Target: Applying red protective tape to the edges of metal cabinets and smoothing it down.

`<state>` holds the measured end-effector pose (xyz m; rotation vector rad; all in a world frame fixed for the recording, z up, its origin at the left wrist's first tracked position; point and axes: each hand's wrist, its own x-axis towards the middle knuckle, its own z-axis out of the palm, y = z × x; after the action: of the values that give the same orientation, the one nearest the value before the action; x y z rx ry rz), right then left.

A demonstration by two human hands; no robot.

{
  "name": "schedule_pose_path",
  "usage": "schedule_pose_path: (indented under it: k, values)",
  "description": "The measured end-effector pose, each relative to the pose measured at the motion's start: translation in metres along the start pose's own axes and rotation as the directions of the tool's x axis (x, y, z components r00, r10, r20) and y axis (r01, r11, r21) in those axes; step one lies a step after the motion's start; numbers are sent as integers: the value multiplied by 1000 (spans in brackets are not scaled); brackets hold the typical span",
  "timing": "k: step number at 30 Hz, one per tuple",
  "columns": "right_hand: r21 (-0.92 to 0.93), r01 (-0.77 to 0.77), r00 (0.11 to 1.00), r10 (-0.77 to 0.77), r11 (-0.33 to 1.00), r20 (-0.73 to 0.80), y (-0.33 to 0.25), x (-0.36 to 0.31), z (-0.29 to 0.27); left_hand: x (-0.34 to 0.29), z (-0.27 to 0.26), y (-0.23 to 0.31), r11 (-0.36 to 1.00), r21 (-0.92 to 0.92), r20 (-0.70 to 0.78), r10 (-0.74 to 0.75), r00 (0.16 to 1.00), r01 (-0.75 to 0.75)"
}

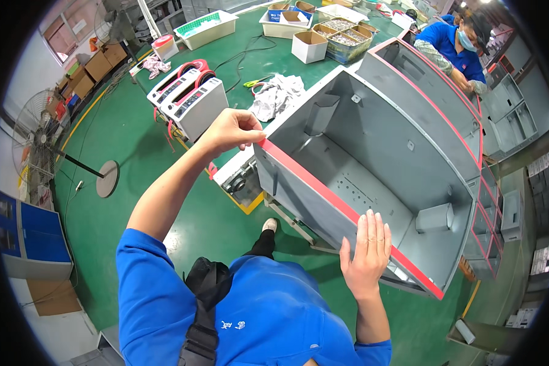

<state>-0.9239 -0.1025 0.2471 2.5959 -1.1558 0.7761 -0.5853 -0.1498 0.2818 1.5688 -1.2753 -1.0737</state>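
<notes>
In front of me stands a large grey metal cabinet shell (409, 116), its open side facing up. Red tape (314, 180) runs along its near edge, from the left corner to the right corner. At the left corner my left hand (233, 129) is closed, thumb and forefinger pinching the end of the tape. My right hand (367, 253) lies open across the same edge further right, its fingers straight and together over the tape. Inside the cabinet, a small light box (435, 218) sits by the right wall, and small holes dot the panel.
Two white tape machines (196, 105) with red rolls stand left of the cabinet, beside a crumpled white cloth (279, 97). Boxes of small parts (346, 38) lie beyond. More red-edged cabinets (430, 85) and a co-worker (454, 52) are at far right. A fan (43, 139) stands left.
</notes>
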Motion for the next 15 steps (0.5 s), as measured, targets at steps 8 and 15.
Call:
schedule_pose_path:
  k: [8, 15]
  values:
    - [5, -8, 1000, 8, 1000, 2, 0, 0, 1, 1, 1, 1, 999, 33, -6, 1, 1000, -1]
    - [13, 1, 1000, -1, 1000, 4, -1, 0, 1, 0, 0, -2, 999, 19, 11, 30, 1000, -30]
